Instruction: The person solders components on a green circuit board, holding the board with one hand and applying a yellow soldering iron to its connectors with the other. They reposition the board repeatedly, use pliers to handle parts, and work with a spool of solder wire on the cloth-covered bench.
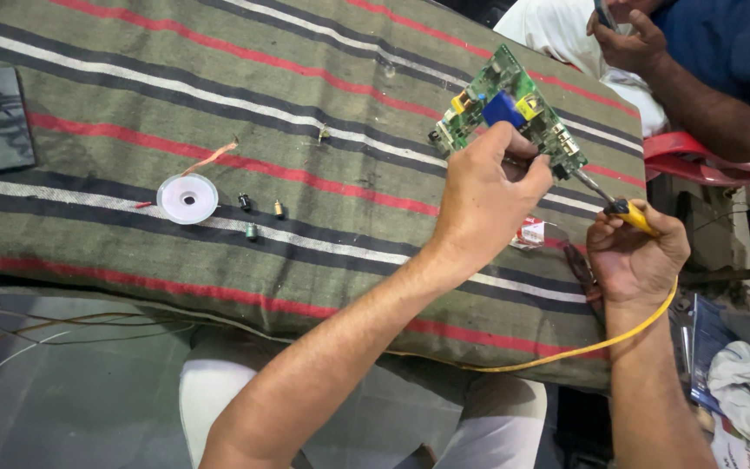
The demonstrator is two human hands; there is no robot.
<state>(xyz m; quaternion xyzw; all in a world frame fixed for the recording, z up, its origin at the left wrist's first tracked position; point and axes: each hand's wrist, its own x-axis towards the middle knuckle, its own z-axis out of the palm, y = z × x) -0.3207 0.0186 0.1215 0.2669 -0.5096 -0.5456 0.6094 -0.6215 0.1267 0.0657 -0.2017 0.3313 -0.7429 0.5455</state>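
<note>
My left hand (488, 195) grips a green circuit board (501, 104) with blue and yellow parts, held tilted above the striped cloth (219, 104). My right hand (635, 252) holds a yellow-handled soldering iron (622, 208); its metal tip points up toward the board's lower right edge. A yellow cord (583, 347) runs from the iron under my right wrist.
A white solder spool (187, 199) and three small components (258, 217) lie on the cloth at the left. A small red and white packet (531, 233) lies near my hands. Another person's hand (627, 39) holds a phone at top right. Clutter sits at lower right.
</note>
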